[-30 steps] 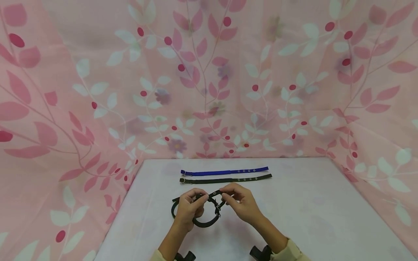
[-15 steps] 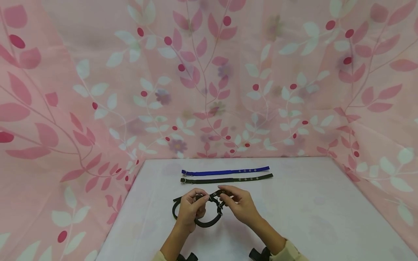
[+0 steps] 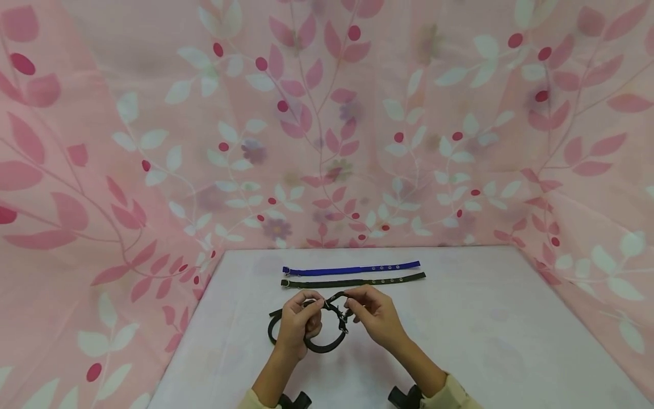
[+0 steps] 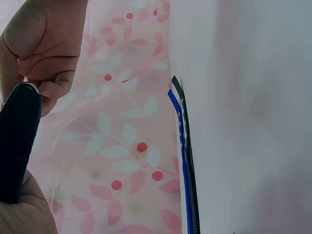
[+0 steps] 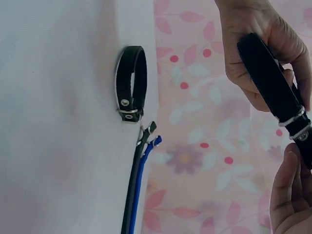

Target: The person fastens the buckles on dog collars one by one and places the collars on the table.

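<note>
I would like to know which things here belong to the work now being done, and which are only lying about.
Belongs to the work:
held dark collar
left hand, gripping it
right hand, pinching its strap

Seemingly just lying on the white table, untouched:
looped dark collar
straight blue collar
straight dark green collar

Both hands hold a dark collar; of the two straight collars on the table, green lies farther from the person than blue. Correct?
Order's swapped: the head view shows the blue collar farther away, the green collar nearer. The rest stands.
</note>
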`<state>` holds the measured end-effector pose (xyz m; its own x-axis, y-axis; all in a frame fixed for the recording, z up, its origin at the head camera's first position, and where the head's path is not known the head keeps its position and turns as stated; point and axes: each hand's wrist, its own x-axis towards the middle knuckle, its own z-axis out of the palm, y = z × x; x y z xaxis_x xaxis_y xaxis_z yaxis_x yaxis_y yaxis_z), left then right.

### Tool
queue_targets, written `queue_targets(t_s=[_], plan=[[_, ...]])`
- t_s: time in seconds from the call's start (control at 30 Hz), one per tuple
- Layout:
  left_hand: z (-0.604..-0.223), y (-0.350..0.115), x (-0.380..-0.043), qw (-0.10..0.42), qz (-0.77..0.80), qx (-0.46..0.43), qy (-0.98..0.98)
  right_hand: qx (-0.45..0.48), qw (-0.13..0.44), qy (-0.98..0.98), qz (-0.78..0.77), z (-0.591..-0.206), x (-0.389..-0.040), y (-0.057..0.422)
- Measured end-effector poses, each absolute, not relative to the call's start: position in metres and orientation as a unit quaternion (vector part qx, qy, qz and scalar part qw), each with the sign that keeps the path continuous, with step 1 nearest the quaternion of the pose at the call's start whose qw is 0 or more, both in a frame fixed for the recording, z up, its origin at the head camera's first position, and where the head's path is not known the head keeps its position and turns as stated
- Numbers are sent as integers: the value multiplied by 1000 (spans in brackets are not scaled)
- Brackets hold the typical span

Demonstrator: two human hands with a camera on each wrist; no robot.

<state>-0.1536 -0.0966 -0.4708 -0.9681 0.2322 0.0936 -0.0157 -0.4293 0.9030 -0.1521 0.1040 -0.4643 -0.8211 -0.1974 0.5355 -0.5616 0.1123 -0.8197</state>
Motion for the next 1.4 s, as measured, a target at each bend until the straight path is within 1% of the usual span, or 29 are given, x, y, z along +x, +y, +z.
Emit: queue_targets(t_s=[0.2, 0.37, 0.47, 0.53, 0.67, 0.77, 0.83, 0.97, 1.2, 1.27, 1.4], plan=[[-473, -98, -153, 67, 836, 109, 534, 264, 124, -741, 605, -460, -152, 105], [-475, -99, -153, 52, 829, 129, 541, 271, 103, -750, 595, -439, -143, 105], [-475, -101, -151, 52, 822, 136, 551, 284, 90, -757, 582, -429, -140, 106], [-476, -100, -151, 55, 810, 138, 567, 306, 77, -767, 558, -437, -144, 108], [-477, -96, -151, 63, 796, 143, 584, 330, 79, -779, 528, -461, -153, 106], [-476, -95, -152, 64, 807, 136, 572, 312, 93, -785, 528, -471, -153, 102], [-475, -96, -152, 64, 817, 126, 559, 298, 91, -792, 525, -473, -150, 100], [-474, -97, -154, 63, 829, 108, 545, 284, 70, -808, 511, -476, -146, 100], [-477, -97, -157, 67, 844, 111, 521, 252, -30, -783, 568, -481, -145, 102], [-479, -98, -158, 67, 833, 116, 537, 238, -35, -773, 587, -482, -145, 103], [-482, -105, -160, 54, 780, 106, 615, 208, -15, -767, 606, -483, -148, 108]])
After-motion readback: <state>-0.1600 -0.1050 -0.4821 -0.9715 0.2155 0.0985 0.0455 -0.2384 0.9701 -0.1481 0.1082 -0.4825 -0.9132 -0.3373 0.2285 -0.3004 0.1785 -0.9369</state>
